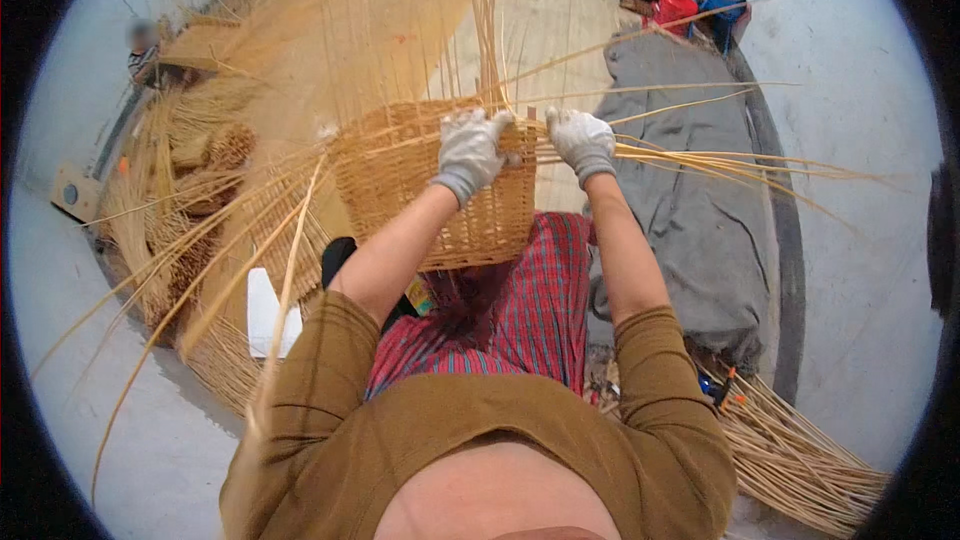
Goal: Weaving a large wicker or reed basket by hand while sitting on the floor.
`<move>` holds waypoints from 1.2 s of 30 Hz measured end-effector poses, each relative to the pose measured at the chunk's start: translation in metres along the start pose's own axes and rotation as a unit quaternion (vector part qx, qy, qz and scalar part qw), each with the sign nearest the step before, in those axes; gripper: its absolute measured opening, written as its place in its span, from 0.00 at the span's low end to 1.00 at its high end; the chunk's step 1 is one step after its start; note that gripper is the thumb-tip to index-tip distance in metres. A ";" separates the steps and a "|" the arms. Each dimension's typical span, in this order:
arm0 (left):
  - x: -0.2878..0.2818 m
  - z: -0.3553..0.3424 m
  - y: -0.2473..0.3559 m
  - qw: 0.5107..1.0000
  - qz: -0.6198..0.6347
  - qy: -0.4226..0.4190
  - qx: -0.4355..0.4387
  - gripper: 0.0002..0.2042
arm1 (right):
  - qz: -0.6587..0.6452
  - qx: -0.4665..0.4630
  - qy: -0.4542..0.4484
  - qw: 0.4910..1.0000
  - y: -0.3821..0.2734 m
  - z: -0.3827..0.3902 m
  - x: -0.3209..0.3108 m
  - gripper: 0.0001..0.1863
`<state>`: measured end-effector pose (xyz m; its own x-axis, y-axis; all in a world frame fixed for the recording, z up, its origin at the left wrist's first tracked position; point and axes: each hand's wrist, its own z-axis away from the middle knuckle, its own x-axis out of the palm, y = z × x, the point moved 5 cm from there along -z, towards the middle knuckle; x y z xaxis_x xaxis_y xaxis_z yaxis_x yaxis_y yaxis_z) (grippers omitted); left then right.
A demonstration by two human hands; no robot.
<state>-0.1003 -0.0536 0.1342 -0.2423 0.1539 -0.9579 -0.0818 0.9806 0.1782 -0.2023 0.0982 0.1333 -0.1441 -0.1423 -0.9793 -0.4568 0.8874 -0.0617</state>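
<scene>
A woven wicker basket (pixel 400 200) rests at my lap, tall upright canes rising from its rim and long loose canes fanning out sideways. My left hand (pixel 470 150), in a pale glove with a grey cuff, has its fingers curled over the basket's upper rim at the canes. My right hand (pixel 580 143), gloved the same way, is closed around canes just right of the basket's corner, with long strands (pixel 720 162) running out beyond it to the right. The exact strands under each hand's fingers are partly hidden.
Cane bundles (pixel 200 180) lie along the left, more (pixel 800 450) at lower right. A grey cloth (pixel 680 240) covers the floor at right. A red bucket (pixel 675 10) and blue containers stand at the back right. Another person (pixel 142 60) is at far left. A white piece (pixel 265 310) lies beside me.
</scene>
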 end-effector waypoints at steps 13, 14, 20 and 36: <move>0.016 0.190 -0.156 0.893 0.209 0.283 -0.279 0.30 | -0.645 -0.075 -0.022 0.760 -0.109 0.171 0.093 0.10; 0.029 0.188 -0.164 0.896 0.201 0.280 -0.279 0.30 | -0.670 -0.042 -0.068 0.738 -0.118 0.182 0.131 0.11; 0.107 0.209 -0.245 0.792 0.458 0.270 -0.301 0.34 | -0.588 -0.029 -0.212 0.780 -0.145 0.212 0.217 0.17; 0.132 0.244 -0.221 0.757 0.497 0.217 -0.363 0.39 | -0.520 -0.086 -0.302 0.794 -0.136 0.224 0.218 0.16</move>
<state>0.1220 -0.2205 -0.0870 -0.8154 0.5637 -0.1318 -0.1210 0.0567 0.9910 0.0244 0.0448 -0.1152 0.8136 -0.4767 -0.3328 -0.1737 0.3470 -0.9216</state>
